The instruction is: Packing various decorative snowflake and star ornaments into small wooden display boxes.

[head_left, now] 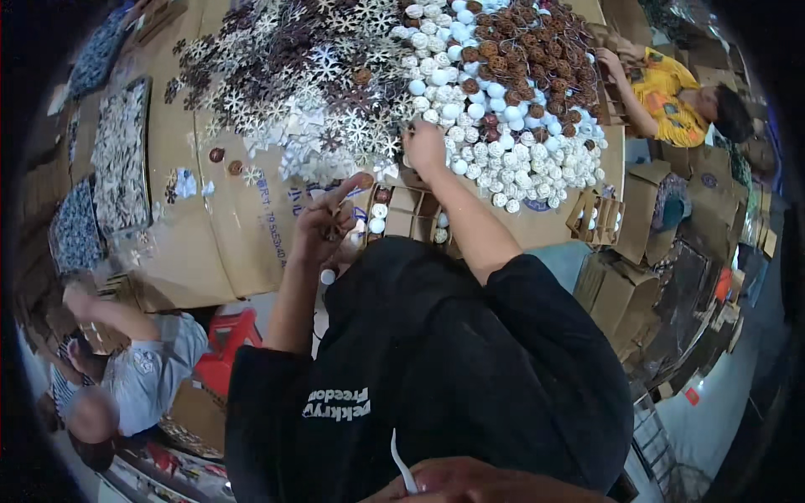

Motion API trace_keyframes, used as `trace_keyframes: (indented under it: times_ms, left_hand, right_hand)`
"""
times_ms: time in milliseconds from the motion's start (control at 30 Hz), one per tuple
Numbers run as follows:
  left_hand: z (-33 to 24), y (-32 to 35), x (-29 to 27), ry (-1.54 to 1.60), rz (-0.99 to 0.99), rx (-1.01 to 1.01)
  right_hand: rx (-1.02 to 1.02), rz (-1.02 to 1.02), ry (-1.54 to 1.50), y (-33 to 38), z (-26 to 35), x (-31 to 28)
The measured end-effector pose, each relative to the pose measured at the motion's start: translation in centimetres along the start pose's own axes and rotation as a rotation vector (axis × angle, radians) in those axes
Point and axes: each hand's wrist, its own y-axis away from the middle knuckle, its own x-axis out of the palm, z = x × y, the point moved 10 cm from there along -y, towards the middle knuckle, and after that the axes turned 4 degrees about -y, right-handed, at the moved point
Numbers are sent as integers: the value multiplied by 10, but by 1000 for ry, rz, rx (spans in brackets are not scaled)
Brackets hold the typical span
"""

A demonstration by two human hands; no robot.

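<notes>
My right hand (423, 148) reaches to the near edge of a pile of snowflake-shaped pieces (310, 80), beside white woven balls (428, 75). Its fingers are drawn together at the pile; what they hold is hidden. Nearer to me, my left hand (325, 225) is raised with the index finger stretched out and the other fingers curled around small brownish pieces I cannot make out. A brown ball (365, 180) shows at its fingertip. Between my hands and my body stands a divided cardboard box (408, 201), with white and brown balls along its left compartments.
Brown woven balls (537, 54) heap at the far right. Another divided box (595, 218) sits at the table's right edge. A person in yellow (671, 96) works at the right, another in a light shirt (159, 369) at the lower left, near a red stool (228, 339).
</notes>
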Motion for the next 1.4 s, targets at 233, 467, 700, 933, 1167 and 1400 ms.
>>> trace_keyframes:
  times_ms: [233, 467, 700, 933, 1167, 1400]
  left_hand:
    - [-24, -35, -4, -751, -274, 91]
    - [-26, -98, 37, -903, -231, 128]
    - [-30, -75, 65, -1094, -164, 179]
    - [2, -37, 79, -1320, 22, 115]
    - [-35, -39, 62, -1076, -87, 262]
    - [-28, -57, 54, -1211, -107, 256]
  right_hand:
    - [485, 389, -1336, 20, 30, -30]
    - [387, 546, -1116, 68, 76, -32]
    - [941, 665, -1714, 93, 59, 19]
    - [763, 501, -1809, 18, 39, 7]
    - [306, 319, -1378, -11, 85, -59]
    - [247, 329, -1348, -6, 66, -26]
